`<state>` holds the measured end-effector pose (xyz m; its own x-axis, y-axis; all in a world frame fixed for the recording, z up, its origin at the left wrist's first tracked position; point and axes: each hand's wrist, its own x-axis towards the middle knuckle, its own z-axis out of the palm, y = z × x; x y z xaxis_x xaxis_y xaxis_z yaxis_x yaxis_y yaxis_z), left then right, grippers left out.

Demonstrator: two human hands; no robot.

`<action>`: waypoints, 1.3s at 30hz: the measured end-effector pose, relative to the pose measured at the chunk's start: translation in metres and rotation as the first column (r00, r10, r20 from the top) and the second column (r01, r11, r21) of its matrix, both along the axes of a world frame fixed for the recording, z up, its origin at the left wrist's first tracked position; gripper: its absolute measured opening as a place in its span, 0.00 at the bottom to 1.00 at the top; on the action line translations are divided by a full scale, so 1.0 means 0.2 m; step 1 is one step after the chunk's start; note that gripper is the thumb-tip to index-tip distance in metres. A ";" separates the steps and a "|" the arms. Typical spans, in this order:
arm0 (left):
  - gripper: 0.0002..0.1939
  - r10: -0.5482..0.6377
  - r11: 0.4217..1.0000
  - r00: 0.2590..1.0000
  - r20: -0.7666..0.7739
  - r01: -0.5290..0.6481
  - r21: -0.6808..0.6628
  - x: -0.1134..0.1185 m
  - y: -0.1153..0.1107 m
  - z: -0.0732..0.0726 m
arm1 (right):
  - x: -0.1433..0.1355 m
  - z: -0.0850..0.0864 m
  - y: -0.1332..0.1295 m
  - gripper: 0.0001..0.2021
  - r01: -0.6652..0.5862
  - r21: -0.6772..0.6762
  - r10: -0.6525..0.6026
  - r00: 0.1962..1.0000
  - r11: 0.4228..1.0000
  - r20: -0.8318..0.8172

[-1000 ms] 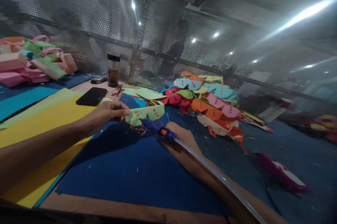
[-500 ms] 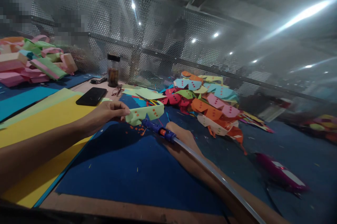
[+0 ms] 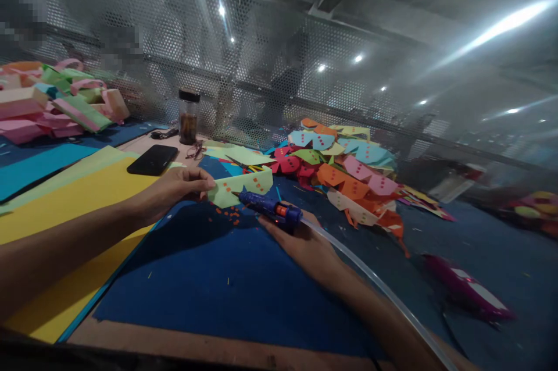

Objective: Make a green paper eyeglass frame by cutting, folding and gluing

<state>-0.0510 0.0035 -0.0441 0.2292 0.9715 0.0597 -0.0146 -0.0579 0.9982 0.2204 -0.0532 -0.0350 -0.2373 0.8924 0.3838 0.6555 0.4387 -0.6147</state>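
Note:
Between the thumb and fingers of my left hand (image 3: 192, 184) is the left end of a pale green paper cutout (image 3: 224, 192) dotted with small orange pieces. My right hand (image 3: 300, 243) is wrapped round a blue glue gun (image 3: 270, 208), though its fingers are mostly hidden beneath it. A long clear glue stick (image 3: 370, 278) runs out of the gun's back end over my right forearm. The nozzle is at the cutout's lower edge; I cannot tell whether it touches. Small orange paper bits (image 3: 229, 215) lie on the dark blue sheet (image 3: 209, 289) below.
Folded paper shapes with dots (image 3: 349, 176) are heaped at the back right, and paper baskets (image 3: 65, 103) at the back left. A phone (image 3: 152, 160) rests near yellow sheets (image 3: 87, 208). Behind it stands a lidded jar (image 3: 188, 118). A purple device (image 3: 468, 288) lies at right.
The glue gun in my right hand has shifted slightly right and turned, its nozzle moving a little up along the cutout. My left hand keeps its hold on the cutout.

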 end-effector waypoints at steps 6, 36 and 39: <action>0.11 0.012 1.000 1.000 -0.001 -0.012 -0.002 0.00 0.01 -0.01 | -0.02 0.04 -0.01 0.12 -0.051 -0.091 0.049 0.999 0.995 -0.018; 0.14 0.176 0.984 0.983 0.055 -0.177 0.003 -0.02 0.02 0.02 | -0.12 0.03 0.07 0.22 -0.136 -0.344 0.225 0.946 0.929 0.234; 0.14 0.170 0.985 0.984 0.051 -0.171 0.004 -0.02 0.02 0.02 | -0.12 0.04 0.07 0.21 -0.126 -0.356 0.228 0.938 0.926 0.261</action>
